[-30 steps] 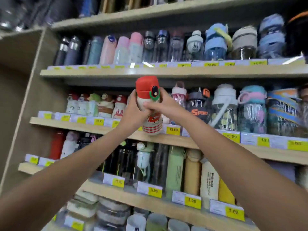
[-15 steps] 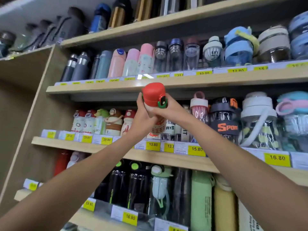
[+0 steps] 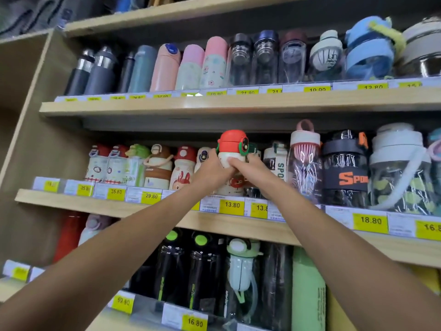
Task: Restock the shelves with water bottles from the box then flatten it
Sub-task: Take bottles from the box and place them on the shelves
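A small white water bottle with a red lid (image 3: 232, 149) and a green ring stands upright on the middle wooden shelf (image 3: 238, 223), in the row of children's bottles. My left hand (image 3: 211, 172) grips its body from the left. My right hand (image 3: 253, 170) grips it from the right, fingers curled over the white neck. Its lower part shows a red cartoon print between my hands. The box is not in view.
Cartoon bottles (image 3: 157, 167) stand to the left of the held one, clear sport bottles (image 3: 343, 168) to the right. The upper shelf (image 3: 238, 103) carries flasks and glass bottles close overhead. Black and green bottles (image 3: 205, 271) fill the shelf below. Yellow price tags line every edge.
Both hands have carried the red-lidded bottle forward from in front of the shelf edge into the middle shelf row. The view has moved closer to the shelves.
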The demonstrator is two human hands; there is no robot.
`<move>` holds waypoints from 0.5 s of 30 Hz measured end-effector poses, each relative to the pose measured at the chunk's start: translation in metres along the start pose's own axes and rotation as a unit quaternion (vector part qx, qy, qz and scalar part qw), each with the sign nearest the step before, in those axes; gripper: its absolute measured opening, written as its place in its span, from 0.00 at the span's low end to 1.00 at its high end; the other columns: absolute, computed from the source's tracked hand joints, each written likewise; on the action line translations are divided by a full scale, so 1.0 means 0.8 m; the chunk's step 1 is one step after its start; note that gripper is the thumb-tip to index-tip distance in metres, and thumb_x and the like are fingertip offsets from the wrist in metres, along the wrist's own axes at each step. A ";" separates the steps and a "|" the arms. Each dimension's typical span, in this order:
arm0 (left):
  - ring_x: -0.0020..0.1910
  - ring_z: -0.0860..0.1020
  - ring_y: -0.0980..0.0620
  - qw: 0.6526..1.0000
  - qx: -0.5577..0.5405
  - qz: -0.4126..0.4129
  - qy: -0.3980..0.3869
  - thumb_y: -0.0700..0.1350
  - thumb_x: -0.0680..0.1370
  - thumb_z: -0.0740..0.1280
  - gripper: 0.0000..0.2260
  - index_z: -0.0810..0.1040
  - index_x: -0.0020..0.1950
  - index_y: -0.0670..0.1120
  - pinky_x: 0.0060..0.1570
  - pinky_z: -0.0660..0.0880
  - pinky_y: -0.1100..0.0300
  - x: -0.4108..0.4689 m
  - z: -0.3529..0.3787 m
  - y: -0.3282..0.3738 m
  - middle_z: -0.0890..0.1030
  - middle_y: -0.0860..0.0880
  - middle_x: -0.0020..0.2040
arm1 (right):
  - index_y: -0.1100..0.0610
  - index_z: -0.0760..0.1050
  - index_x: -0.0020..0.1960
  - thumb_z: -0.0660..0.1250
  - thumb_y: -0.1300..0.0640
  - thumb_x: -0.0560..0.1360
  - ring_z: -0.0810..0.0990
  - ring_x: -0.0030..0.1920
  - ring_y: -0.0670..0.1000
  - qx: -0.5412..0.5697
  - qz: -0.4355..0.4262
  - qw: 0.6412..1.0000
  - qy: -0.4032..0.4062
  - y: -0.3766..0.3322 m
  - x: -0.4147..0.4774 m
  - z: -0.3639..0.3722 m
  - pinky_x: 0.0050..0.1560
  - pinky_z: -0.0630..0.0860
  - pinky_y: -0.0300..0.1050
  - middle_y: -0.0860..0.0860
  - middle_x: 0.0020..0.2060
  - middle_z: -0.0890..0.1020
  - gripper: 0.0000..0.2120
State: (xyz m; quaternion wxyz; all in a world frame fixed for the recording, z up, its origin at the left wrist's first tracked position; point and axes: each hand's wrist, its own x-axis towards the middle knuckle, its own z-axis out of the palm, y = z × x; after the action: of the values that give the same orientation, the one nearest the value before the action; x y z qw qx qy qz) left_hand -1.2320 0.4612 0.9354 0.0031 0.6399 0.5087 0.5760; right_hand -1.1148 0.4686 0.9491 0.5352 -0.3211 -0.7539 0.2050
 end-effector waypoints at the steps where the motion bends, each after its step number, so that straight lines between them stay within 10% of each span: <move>1: 0.35 0.71 0.59 1.000 0.002 -0.004 -0.010 0.54 0.75 0.66 0.20 0.63 0.59 0.46 0.32 0.67 0.64 0.008 0.001 -0.005 0.74 0.54 0.43 | 0.56 0.72 0.64 0.64 0.52 0.77 0.75 0.40 0.41 0.003 0.010 1.000 0.006 0.005 0.003 0.003 0.34 0.68 0.35 0.50 0.51 0.78 0.17; 15: 0.58 0.75 0.44 0.998 0.026 -0.043 -0.027 0.58 0.74 0.65 0.29 0.61 0.69 0.44 0.47 0.67 0.58 0.029 0.008 -0.017 0.76 0.44 0.62 | 0.52 0.76 0.49 0.63 0.50 0.75 0.77 0.38 0.46 -0.037 0.025 0.995 0.087 0.017 0.009 0.021 0.34 0.69 0.40 0.47 0.39 0.79 0.08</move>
State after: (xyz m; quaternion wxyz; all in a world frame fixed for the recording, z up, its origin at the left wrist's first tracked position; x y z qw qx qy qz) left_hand -1.2406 0.4866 0.9420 0.0249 0.6325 0.5505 0.5443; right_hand -1.1286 0.4835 0.9393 0.5812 -0.3761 -0.7033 0.1614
